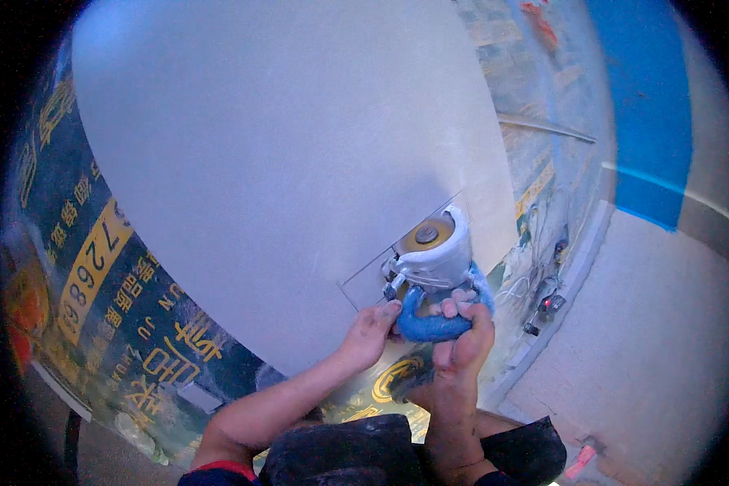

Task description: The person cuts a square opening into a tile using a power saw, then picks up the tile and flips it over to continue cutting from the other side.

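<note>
A silver-guarded cutting tool (453, 259) with a round yellowish disc (427, 235) rests over a rectangle outlined on a large pale slab (283, 138). My right hand (465, 336) grips the tool's blue handle (421, 324) at the near end, fingers curled around it. My left hand (376, 328) is closed at the tool's lower left, thumb beside a small metal knob (393, 290); some of its fingertips are hidden.
Dark green printed protective sheeting (121, 308) surrounds the slab. A thin strip (546, 128) lies on dusty sheeting at right. Farther right are cables and small black fittings (549, 304), a pale ledge (607, 340), a blue band (648, 97) and a pink tube (579, 462).
</note>
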The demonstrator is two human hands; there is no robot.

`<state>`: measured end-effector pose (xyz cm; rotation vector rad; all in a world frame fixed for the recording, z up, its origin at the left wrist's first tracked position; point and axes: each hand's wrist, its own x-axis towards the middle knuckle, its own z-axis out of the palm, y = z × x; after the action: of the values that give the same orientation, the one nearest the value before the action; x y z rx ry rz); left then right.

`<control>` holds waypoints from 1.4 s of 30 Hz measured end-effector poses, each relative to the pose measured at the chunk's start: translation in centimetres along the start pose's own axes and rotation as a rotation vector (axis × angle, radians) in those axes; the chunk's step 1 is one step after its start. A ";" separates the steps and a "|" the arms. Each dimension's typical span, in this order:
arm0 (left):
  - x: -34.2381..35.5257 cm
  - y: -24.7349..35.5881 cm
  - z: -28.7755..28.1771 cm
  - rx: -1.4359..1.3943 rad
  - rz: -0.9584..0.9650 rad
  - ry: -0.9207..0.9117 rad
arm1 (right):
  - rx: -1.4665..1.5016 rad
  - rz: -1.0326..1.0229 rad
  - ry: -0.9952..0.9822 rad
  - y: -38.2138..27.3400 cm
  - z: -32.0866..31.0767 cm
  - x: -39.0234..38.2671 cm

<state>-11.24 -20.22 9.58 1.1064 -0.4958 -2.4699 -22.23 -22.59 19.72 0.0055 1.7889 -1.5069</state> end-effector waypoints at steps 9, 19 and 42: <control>-0.9 1.6 2.5 0.071 -0.006 -0.223 | 0.087 -0.035 0.018 -4.3 -1.4 -0.3; -8.1 2.8 -8.3 0.118 0.364 0.326 | 0.177 -0.088 0.266 -22.2 -13.2 14.0; -7.8 1.9 -18.5 -0.420 0.368 0.772 | -1.133 0.097 0.414 -11.8 -54.8 23.3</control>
<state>8.02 -21.04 3.74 1.4862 0.0561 -1.5594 -73.94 9.08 16.24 -0.1629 2.6955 -0.2625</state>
